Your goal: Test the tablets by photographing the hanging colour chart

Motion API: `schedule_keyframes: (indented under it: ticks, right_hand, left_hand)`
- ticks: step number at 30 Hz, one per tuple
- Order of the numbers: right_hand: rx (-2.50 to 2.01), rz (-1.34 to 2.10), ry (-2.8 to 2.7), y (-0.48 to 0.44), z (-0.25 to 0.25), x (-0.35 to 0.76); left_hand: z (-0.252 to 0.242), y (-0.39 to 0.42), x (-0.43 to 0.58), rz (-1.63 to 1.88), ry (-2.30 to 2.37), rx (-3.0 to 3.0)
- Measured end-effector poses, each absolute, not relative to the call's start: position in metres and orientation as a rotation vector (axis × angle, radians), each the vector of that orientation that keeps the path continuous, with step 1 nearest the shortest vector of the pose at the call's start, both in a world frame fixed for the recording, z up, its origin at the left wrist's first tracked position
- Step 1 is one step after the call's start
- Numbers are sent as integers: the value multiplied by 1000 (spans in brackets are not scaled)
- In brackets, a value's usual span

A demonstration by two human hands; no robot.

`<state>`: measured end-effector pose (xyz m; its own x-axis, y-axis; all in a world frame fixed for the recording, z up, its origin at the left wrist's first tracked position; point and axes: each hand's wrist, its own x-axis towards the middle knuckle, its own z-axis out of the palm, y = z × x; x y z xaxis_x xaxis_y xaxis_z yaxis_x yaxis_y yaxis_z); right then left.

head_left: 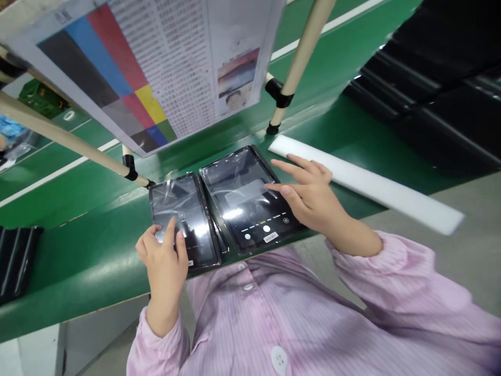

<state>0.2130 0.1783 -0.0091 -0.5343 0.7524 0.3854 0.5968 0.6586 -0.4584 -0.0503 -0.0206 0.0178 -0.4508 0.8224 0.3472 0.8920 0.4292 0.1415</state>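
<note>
One left hand (165,261), fingers spread and gripping nothing, is over the left tablet (186,201), first of two film-covered ones. The right tablet (245,201) lies between the hands, partly under one right hand (313,201), fingers apart, empty. Just beyond that hand lies one white bar (368,183).
</note>
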Motion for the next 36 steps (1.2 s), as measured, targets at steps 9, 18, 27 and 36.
schedule_keyframes:
  ticks: [9, 18, 27, 36]
  right_hand:
    - [-1012, 298, -2343, 178, -16, 212]
    - [-1055, 327, -2141, 184, -14, 217]
    - [-1103, 1120, -1749, 206, -59, 211]
    - [-1196, 1497, -1603, 205, -52, 201]
  left_hand:
    - [17, -17, -35, -559, -2503, -1613]
    - [16, -6, -28, -384, -2536, -1613]
    - [14, 1, 15, -1229, -2879, -2007]
    - [-8, 39, 56, -1836, -2983, -1745]
